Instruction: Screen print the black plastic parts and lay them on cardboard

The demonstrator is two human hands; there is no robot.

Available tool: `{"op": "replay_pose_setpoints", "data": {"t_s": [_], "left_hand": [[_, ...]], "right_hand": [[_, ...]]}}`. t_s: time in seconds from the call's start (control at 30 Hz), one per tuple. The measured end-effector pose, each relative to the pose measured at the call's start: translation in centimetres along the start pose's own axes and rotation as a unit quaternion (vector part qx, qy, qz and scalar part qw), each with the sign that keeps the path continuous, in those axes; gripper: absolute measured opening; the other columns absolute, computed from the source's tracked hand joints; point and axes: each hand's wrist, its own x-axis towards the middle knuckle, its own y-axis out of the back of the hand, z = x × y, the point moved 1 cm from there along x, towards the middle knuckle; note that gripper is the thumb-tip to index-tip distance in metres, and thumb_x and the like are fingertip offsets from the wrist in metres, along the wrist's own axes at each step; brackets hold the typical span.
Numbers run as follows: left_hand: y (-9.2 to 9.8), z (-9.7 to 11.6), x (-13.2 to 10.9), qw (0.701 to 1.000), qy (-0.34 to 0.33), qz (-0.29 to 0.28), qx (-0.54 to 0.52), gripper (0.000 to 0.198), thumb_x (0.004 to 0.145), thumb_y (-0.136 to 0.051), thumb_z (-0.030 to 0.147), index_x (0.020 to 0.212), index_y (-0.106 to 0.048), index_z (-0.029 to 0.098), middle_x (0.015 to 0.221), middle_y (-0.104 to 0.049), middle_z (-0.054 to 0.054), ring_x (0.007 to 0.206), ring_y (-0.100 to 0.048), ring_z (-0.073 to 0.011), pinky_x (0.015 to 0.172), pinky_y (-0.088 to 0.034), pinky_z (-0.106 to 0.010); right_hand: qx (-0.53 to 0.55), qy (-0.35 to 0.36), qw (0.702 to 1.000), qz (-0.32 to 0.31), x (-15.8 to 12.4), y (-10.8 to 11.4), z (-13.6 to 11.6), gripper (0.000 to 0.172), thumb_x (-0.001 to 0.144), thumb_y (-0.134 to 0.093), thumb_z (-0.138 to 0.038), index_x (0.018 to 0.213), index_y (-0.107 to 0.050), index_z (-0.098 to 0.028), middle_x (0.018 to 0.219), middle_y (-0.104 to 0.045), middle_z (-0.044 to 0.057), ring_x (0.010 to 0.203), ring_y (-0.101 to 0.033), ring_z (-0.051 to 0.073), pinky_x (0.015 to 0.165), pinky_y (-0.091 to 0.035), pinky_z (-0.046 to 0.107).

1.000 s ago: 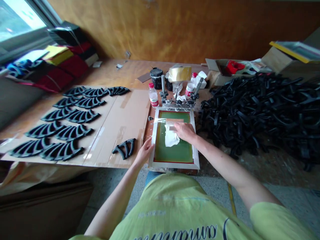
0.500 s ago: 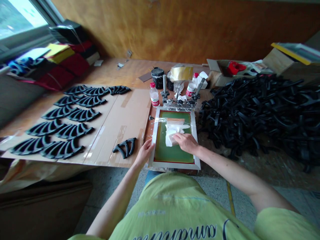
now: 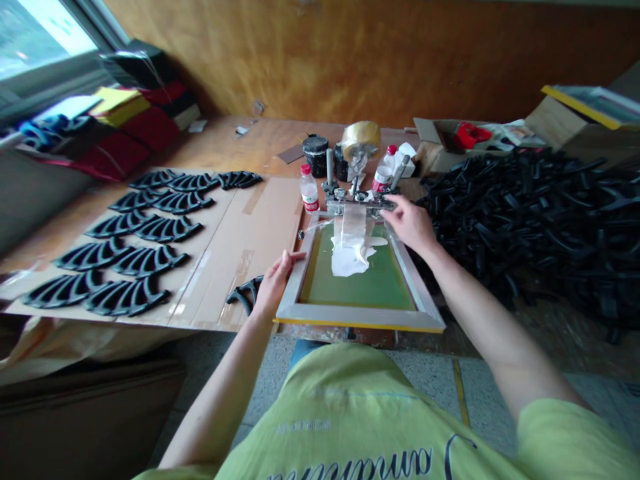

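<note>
A: Where's the frame (image 3: 360, 317)?

B: Right in front of the torso, its far end held in the clamps (image 3: 356, 205). Its long axis runs straight away from the person, and the near edge looks lifted, so it tilts up toward them.

A: Which hand is nearer?

B: The left hand (image 3: 275, 285), open on the near part of the frame's left rail. The right hand (image 3: 407, 225) sits up by the far right corner, fingers (image 3: 395, 212) reaching toward the clamps. I can't tell whether it's gripping anything.

A: How does the frame look?

B: Green mesh (image 3: 385, 287), with a white sheet (image 3: 350, 261) mid-frame and a clear strip (image 3: 354, 227) running from it to the clamps. Left of the frame lies cardboard (image 3: 240, 253) with black parts (image 3: 167, 230) in rows; right of it, a heap (image 3: 520, 227) of the same
</note>
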Motion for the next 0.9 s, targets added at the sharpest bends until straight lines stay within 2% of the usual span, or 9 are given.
{"op": "replay_pose_setpoints", "data": {"t_s": [0.07,0.17,0.3,0.43,0.53,0.63,0.7,0.77,0.9], "left_hand": [[-0.9,2.8,1.2,0.997,-0.068,0.01,-0.03,0.058,0.089,-0.047,0.069,0.105,-0.072,0.02,0.088,-0.073,-0.003,0.072,-0.066,-0.0143,0.062,-0.051,-0.024],[-2.9,7.0,3.7,0.983,-0.165,-0.001,-0.08,0.059,0.092,-0.039,0.069,0.102,-0.069,0.019,0.097,-0.073,-0.007,0.083,-0.068,-0.0152,0.066,-0.054,-0.025],[-4.9,8.9,5.5,0.977,-0.194,0.001,-0.088,0.058,0.093,-0.037,0.068,0.111,-0.062,0.02,0.098,-0.073,-0.009,0.088,-0.069,-0.0171,0.066,-0.055,-0.026],[-6.1,3.1,2.7,0.989,-0.117,0.027,-0.089,0.058,0.089,-0.047,0.069,0.12,-0.058,0.021,0.106,-0.073,-0.01,0.09,-0.07,-0.0196,0.065,-0.054,-0.026],[-7.6,-3.9,-1.3,0.985,0.134,-0.101,-0.051,0.063,0.08,-0.063,0.067,0.116,-0.063,0.015,0.11,-0.072,-0.018,0.097,-0.07,-0.0288,0.066,-0.055,-0.032],[-7.9,-8.2,-3.9,0.959,0.225,-0.107,-0.132,0.054,0.083,-0.06,0.065,0.105,-0.065,0.016,0.108,-0.073,-0.015,0.1,-0.07,-0.0277,0.074,-0.057,-0.035],[-6.1,-9.2,-3.9,0.958,0.224,-0.054,-0.172,0.045,0.086,-0.06,0.059,0.094,-0.063,0.015,0.098,-0.073,-0.012,0.09,-0.072,-0.0239,0.072,-0.057,-0.032],[-2.3,-9.4,-3.1,0.971,0.197,0.022,-0.137,0.038,0.086,-0.062,0.053,0.09,-0.061,0.015,0.095,-0.073,-0.011,0.079,-0.072,-0.0207,0.065,-0.056,-0.029],[9.2,-10.6,-1.6,0.965,0.137,0.221,0.023,0.036,0.092,-0.049,0.051,0.092,-0.057,0.016,0.085,-0.072,-0.009,0.066,-0.069,-0.0173,0.058,-0.053,-0.027]], "right_hand": [[0.014,-0.072,0.997,0.013,-0.6,0.4,3.1,0.039,0.098,-0.048,-0.044,0.12,-0.065,-0.016,0.085,-0.071,0.007,0.077,-0.064,0.021,0.073,-0.046,0.033],[0.004,-0.115,0.991,-0.065,-4.0,-1.9,4.9,0.037,0.097,-0.05,-0.046,0.104,-0.069,-0.015,0.085,-0.069,0.008,0.076,-0.061,0.02,0.069,-0.044,0.031],[-0.057,0.009,0.985,-0.162,-9.5,-7.0,1.6,0.034,0.088,-0.065,-0.051,0.091,-0.068,-0.017,0.098,-0.067,0.01,0.097,-0.06,0.023,0.083,-0.045,0.032],[-0.125,0.0,0.966,-0.228,-11.8,-9.3,-2.2,0.023,0.096,-0.056,-0.035,0.095,-0.064,-0.014,0.101,-0.068,0.015,0.102,-0.059,0.025,0.086,-0.044,0.033],[-0.096,-0.036,0.975,-0.197,-13.0,-9.1,-5.1,0.025,0.1,-0.047,-0.035,0.103,-0.061,-0.014,0.096,-0.068,0.013,0.095,-0.061,0.023,0.081,-0.044,0.032],[-0.028,0.104,0.979,-0.175,-14.4,-8.9,-8.0,0.021,0.1,-0.047,-0.031,0.101,-0.062,-0.016,0.098,-0.067,0.011,0.098,-0.059,0.022,0.084,-0.044,0.032],[0.021,0.205,0.958,-0.198,-14.5,-8.7,-8.2,0.019,0.1,-0.049,-0.029,0.098,-0.064,-0.018,0.099,-0.068,0.009,0.099,-0.059,0.02,0.086,-0.044,0.03],[0.028,0.19,0.959,-0.206,-13.3,-8.1,-5.9,0.02,0.1,-0.048,-0.027,0.097,-0.067,-0.021,0.1,-0.069,0.006,0.099,-0.06,0.018,0.086,-0.044,0.028],[-0.092,-0.117,0.972,-0.182,-9.0,-6.9,4.0,0.03,0.1,-0.041,-0.026,0.111,-0.068,-0.024,0.102,-0.072,0.008,0.094,-0.066,0.019,0.078,-0.044,0.027]]}}
